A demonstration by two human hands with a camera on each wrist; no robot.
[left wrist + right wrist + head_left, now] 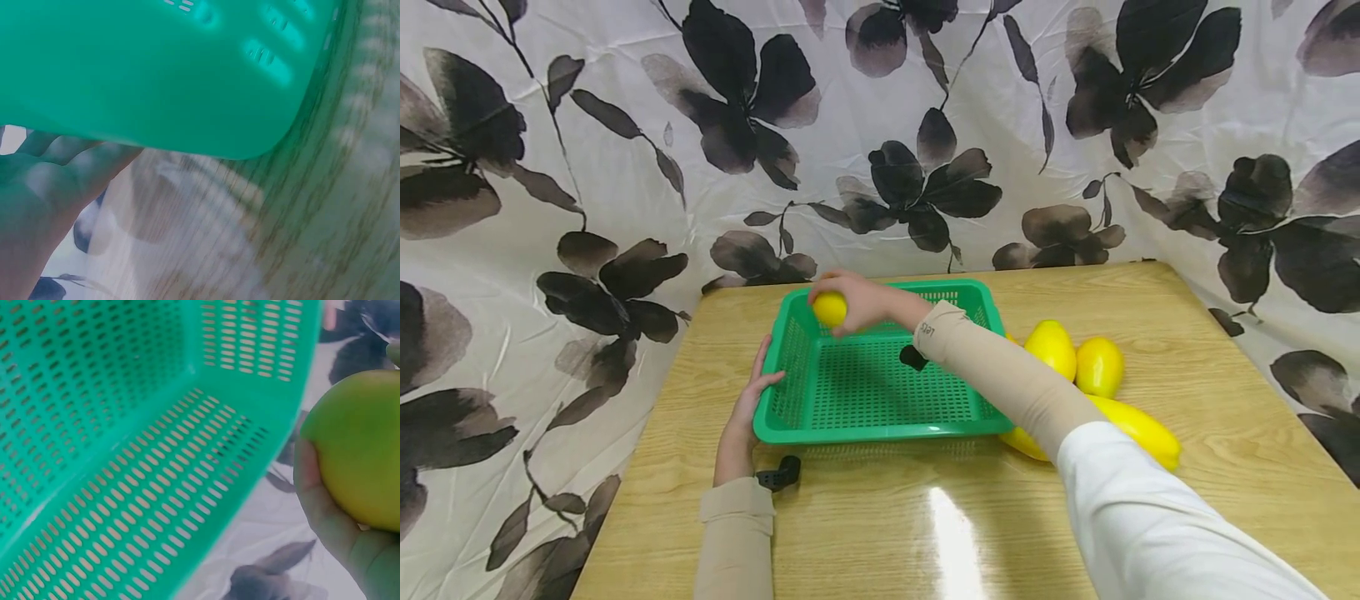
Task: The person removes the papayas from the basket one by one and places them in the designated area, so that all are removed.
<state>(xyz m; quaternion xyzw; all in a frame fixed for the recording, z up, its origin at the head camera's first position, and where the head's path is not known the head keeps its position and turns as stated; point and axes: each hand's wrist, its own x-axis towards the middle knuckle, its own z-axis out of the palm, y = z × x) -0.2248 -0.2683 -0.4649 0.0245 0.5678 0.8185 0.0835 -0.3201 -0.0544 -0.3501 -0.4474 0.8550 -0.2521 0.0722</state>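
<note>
My right hand (pixel 867 302) grips a smooth yellow fruit (pixel 830 309), rounded like a lemon, above the far left corner of a green plastic basket (pixel 880 432). In the right wrist view the fruit (pixel 362 450) looks yellow-green, with fingers (pixel 322 503) wrapped along its side; it is apart from the basket wall (pixel 250 394). My left hand (pixel 751 398) holds the basket's left side, thumb over the rim and fingers along the outside. From the left wrist, that hand (pixel 50 187) shows against the basket's outer wall (pixel 156 81). The basket's visible floor is bare mesh.
Right of the basket lie several yellow fruits: two rounded ones (pixel 1051 350) (pixel 1100 367) and a long one (pixel 1138 429), partly behind my right arm. A wooden table (pixel 865 525) carries everything. Floral cloth (pixel 850 125) hangs behind it.
</note>
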